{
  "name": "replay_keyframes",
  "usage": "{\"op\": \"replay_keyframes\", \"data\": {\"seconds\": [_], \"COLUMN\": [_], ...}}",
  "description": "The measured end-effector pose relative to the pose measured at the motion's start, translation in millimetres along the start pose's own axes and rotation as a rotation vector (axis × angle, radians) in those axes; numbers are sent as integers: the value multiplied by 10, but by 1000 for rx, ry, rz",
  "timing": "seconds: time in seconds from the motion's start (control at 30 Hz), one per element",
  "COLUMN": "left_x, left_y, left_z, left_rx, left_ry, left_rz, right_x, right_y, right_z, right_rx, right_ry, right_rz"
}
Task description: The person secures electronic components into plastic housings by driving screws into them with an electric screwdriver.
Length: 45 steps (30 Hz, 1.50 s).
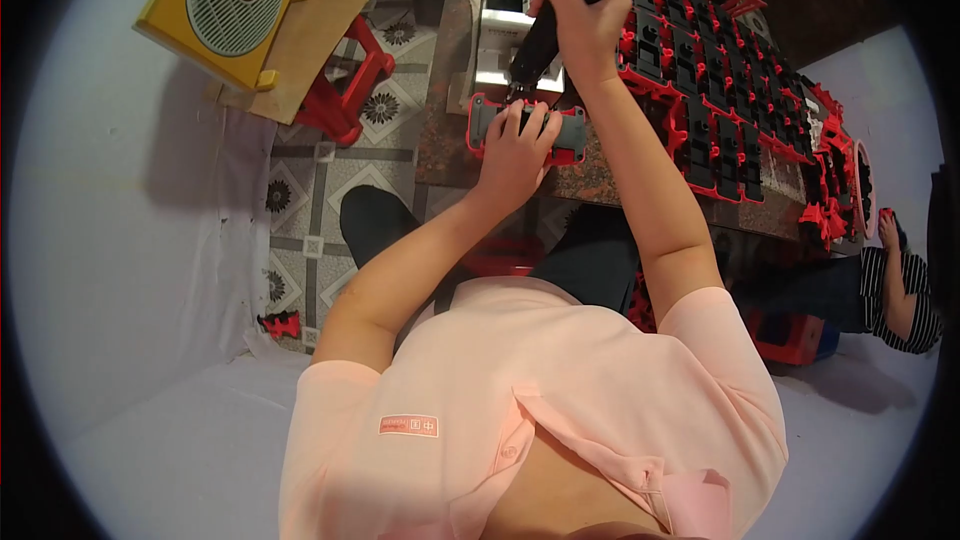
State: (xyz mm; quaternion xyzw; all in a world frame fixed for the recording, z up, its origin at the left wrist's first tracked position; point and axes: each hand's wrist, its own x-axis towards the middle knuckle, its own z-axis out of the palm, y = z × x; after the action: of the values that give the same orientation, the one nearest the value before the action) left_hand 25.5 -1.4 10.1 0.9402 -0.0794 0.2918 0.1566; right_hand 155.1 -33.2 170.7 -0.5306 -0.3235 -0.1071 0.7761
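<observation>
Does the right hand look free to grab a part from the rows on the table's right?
Probably not at the moment: the right hand is holding the black power tool. Otherwise the way looks open, with the rows of red and black parts close beside it.

Blk tool [539,44], red/gry part [572,133] – yel fan [240,2], blk-flowered tiles [381,107]

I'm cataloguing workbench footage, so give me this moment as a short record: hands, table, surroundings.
Left hand: fingers over a grey-and-red part
Right hand: holding a black tool
Tool tip: at the part's far edge; contact unclear
Table: brown, speckled; rows of black-and-red parts on the right
Left side: yellow fan on a board over a red stool
Right side: another person in a striped shirt
</observation>
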Motion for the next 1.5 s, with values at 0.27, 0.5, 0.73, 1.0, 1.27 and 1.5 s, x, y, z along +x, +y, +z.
{"op": "replay_keyframes", "data": {"seconds": [0.27, 0.5, 0.73, 1.0, 1.27, 1.5], "left_x": [-33, -55, -8, 65, 20, -64], "left_y": [-43, -59, -79, 33, -16, -18], "left_z": [162, 262, 252, 232, -31, -370], "left_rx": [-14, -186, -214, -501, 23, 131], "left_ry": [-35, -81, 45, 9, -23, -144], "left_rz": [-19, -119, -71, -262, 5, -83], "right_x": [-582, -685, -747, -794, -117, -196], "right_y": [-278, -203, -166, -94, 32, 335], "right_z": [256, 281, 375, 380, -47, -113], "right_rx": [26, 54, -37, -102, -72, -165], "right_ry": [-176, -194, -262, -269, -103, -35], "right_rz": [26, 46, 87, 38, -129, -169]}}
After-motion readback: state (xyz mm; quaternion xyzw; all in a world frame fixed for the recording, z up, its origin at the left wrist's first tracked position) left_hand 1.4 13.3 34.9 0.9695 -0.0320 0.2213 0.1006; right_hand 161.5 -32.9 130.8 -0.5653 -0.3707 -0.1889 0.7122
